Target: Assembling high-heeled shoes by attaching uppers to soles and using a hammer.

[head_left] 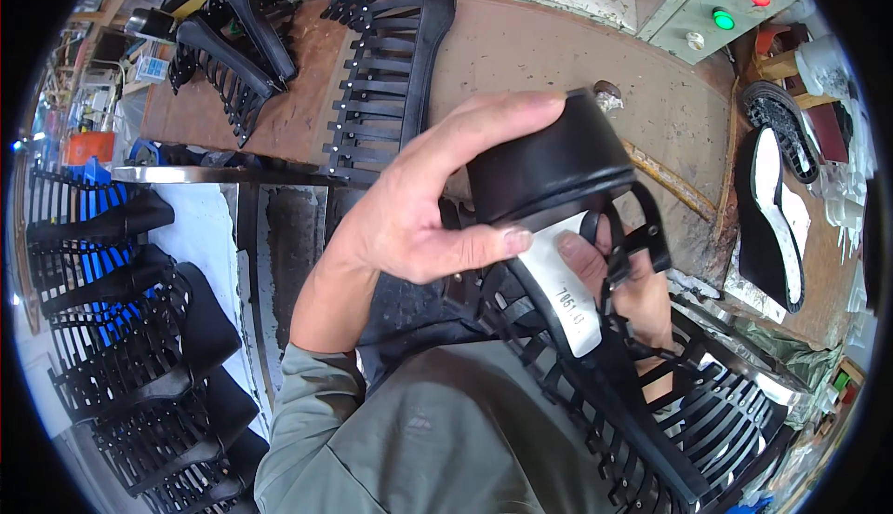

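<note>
Both of my hands hold a black strappy sandal boot [549, 165] up over my lap. My left hand [409, 207] is closed round its thick black end, fingers over the top and thumb pressed on the edge of the white insole [567, 295]. From the other side my right hand [642, 295] grips it among the straps, its thumb lying against the insole. Straps and the shoe hide most of the right fingers. The long upper with many black straps [633, 430] hangs down toward the lower right.
Several black strappy uppers lie on the brown bench [502, 58], including one long upper [391, 77]. More finished-looking boots [177, 365] hang or stack at left. A black wedge sole [772, 226] lies at right, below a control box [716, 12] with red and green lights.
</note>
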{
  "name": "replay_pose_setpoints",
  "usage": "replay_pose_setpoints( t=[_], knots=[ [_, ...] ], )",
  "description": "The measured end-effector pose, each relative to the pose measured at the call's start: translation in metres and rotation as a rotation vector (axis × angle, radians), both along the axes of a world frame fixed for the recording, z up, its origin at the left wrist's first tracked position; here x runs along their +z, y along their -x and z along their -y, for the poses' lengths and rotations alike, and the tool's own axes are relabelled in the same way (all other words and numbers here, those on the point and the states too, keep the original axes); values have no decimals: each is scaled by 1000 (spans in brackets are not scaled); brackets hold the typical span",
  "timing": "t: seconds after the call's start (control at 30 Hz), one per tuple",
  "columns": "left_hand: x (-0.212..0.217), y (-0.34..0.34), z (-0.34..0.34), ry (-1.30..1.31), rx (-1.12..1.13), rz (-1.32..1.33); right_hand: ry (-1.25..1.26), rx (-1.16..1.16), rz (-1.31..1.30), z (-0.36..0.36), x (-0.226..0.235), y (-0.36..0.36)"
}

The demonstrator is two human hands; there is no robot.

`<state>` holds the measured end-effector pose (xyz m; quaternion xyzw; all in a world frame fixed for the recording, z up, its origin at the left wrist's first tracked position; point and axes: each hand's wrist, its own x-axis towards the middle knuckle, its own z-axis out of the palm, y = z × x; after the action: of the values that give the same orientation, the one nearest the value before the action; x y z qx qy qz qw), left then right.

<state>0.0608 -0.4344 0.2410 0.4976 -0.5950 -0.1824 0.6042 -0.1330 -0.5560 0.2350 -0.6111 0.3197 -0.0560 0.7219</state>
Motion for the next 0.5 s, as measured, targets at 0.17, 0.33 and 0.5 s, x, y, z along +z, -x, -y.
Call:
replay_pose_setpoints(
  t=[0.17, 0.33, 0.5],
  knots=[
    [3, 11, -2, 128, 137, 87, 148, 60, 116, -11, -5, 6],
    [-1, 32, -10, 263, 217, -1, 317, 164, 72, -21, 2, 12],
    [20, 32, -17, 102, 274, 291, 356, 181, 150, -24, -14, 18]
  ],
)
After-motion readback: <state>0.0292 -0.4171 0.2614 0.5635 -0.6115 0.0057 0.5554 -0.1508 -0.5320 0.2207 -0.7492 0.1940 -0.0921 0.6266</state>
